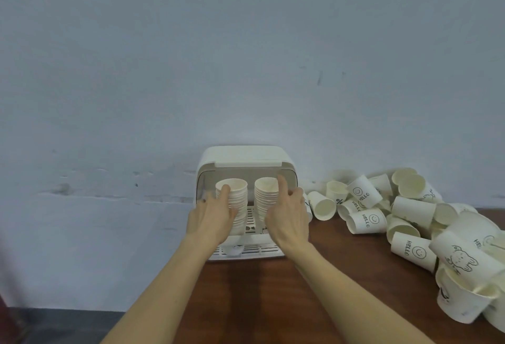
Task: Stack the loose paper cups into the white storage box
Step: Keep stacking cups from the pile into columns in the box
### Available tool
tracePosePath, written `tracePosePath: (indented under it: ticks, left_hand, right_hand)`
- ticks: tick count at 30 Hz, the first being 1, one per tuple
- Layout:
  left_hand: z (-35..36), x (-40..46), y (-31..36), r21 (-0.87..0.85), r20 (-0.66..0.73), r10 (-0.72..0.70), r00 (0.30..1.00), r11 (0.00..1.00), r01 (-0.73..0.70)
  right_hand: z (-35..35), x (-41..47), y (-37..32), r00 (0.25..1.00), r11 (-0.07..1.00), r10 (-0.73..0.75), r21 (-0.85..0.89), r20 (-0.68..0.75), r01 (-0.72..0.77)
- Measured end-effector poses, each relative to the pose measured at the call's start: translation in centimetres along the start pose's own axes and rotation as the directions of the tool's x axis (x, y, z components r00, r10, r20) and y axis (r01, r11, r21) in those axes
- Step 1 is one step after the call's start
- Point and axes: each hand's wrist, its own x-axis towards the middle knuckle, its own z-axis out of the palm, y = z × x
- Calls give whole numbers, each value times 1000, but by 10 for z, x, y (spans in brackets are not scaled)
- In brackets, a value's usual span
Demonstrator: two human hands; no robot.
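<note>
The white storage box (pixel 240 156) stands open at the table's far edge against the wall, its slatted floor showing. Two tall stacks of paper cups stand inside it, mouths toward me. My left hand (pixel 210 216) grips the left stack (pixel 236 199), with one finger on its rim. Around the side of the right stack (pixel 265 193) my right hand (pixel 288 214) is wrapped, its index finger pointing up along the stack's top. A big heap of loose paper cups (pixel 410 215), some printed with HELLO and smiley faces, lies to the right of the box.
The brown wooden table (pixel 259 289) runs from the box toward me and to the right. A blue-grey wall (pixel 218 56) rises directly behind the box. The table's left edge lies just left of the box, with dark floor (pixel 54 324) below.
</note>
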Motion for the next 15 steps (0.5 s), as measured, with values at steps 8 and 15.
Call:
tracePosePath:
  ticks: [8,15]
  left_hand:
    - [29,-7,5,-183,-124,-5,992,983,-18]
    - [41,-8,-6,-256,-184,-23,983,966,-25]
  right_hand:
    - [15,11,14,973,992,-5,126,231,-24]
    - [25,3,5,979,979,-20,201,204,-22]
